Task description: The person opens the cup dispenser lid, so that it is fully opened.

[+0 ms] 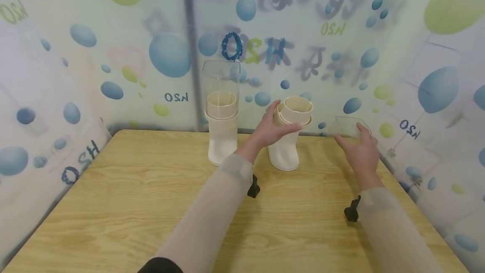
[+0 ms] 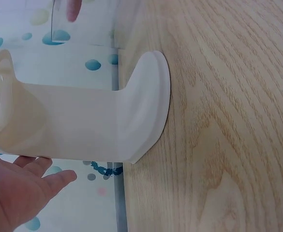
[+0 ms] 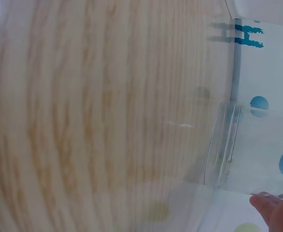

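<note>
Two cream boot-shaped holders stand upright near the table's back edge. My left hand [image 1: 269,130] grips the upper collar of the right-hand boot-shaped holder [image 1: 285,155], thumb in front and fingers at its left side. A round cream rim [image 1: 298,106] rises from its top. Over at the right, my right hand [image 1: 361,151] holds a clear plastic box [image 1: 346,126] between thumb and fingers. Its see-through walls [image 3: 228,145] show in the right wrist view. The left-hand boot-shaped holder [image 1: 222,142] has a clear plastic sleeve [image 1: 221,73] standing around its cream inner cup.
The wood-grain table [image 1: 151,197] runs toward me. A printed curtain [image 1: 151,104] with blue and green drops stands right behind the holders, and others close in both sides. A black wrist mount [image 1: 254,186] hangs at my left cuff.
</note>
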A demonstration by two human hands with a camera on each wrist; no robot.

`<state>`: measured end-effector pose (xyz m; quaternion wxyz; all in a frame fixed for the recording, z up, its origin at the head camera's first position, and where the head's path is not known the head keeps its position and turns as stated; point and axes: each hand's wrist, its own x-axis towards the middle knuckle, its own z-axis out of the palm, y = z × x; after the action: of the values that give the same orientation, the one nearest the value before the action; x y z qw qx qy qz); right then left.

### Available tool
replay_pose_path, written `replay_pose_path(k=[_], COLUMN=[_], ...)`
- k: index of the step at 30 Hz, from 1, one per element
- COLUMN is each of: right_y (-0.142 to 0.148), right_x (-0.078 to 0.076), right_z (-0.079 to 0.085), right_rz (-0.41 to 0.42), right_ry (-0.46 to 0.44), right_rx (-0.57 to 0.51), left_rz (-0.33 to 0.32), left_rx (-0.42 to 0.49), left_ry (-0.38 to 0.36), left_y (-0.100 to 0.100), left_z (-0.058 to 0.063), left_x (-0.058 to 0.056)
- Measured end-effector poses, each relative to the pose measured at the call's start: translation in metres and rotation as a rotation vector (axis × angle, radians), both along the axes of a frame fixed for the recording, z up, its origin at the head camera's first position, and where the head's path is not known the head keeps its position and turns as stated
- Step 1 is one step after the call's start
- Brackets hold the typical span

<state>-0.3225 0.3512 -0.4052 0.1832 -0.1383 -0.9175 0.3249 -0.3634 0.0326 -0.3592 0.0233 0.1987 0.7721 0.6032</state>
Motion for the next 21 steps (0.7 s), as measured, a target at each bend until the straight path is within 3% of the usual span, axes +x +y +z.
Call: replay_pose_path(k=[12,21], right_y=[-0.0076,-0.0051], right_x=[-0.0046,-0.0051], right_z=[0.0019,-0.0008], right_rz=[-0.001,0.009], right_ry=[-0.022,0.007], right_rx=[0.002,0.009], left_rz=[0.005,-0.003], left_rx=[-0.002,-0.006], left_ry=[-0.018,-0.012], left_y=[-0.0027,-0.0007], left_z=[-0.0020,-0.0010], left_x=[-0.0036,0.0005])
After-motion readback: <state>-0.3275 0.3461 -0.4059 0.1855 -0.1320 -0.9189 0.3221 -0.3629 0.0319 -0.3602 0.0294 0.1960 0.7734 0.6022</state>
